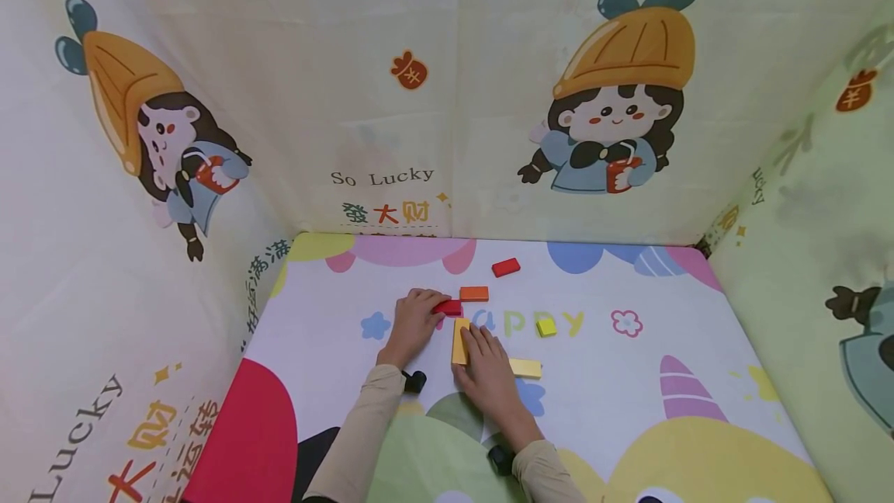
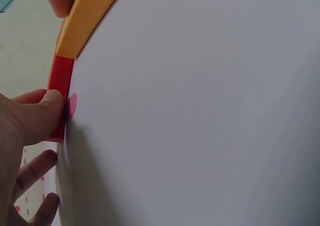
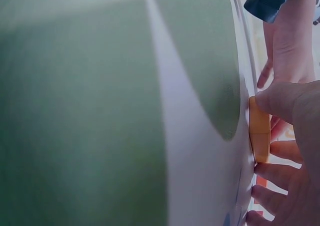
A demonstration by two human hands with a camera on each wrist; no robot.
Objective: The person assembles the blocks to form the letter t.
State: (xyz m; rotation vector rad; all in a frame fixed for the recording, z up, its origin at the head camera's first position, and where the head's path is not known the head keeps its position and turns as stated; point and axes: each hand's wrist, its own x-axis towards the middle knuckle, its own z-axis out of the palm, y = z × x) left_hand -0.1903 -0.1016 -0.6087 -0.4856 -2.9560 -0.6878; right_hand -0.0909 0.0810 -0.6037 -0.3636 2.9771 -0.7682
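My left hand [image 1: 414, 323] pinches a red block [image 1: 450, 307] between thumb and forefinger. In the left wrist view the thumb lies on the near side of that red block [image 2: 60, 78], the other fingers spread apart. My right hand [image 1: 486, 369] holds a yellow-orange block [image 1: 459, 341] lengthwise, thumb at its near end, as the right wrist view shows. The far end of the yellow-orange block [image 2: 92, 20] meets or overlaps the red one in the left wrist view; whether they touch, I cannot tell. Just behind the red block lies an orange block [image 1: 474, 294].
A pale yellow block [image 1: 527, 369] lies right of my right hand. Farther right is a bright yellow block [image 1: 546, 327], and another red block [image 1: 506, 267] lies toward the back. The printed cloth [image 1: 587, 379] covers the table, with fabric walls [image 1: 482, 138] behind and at both sides.
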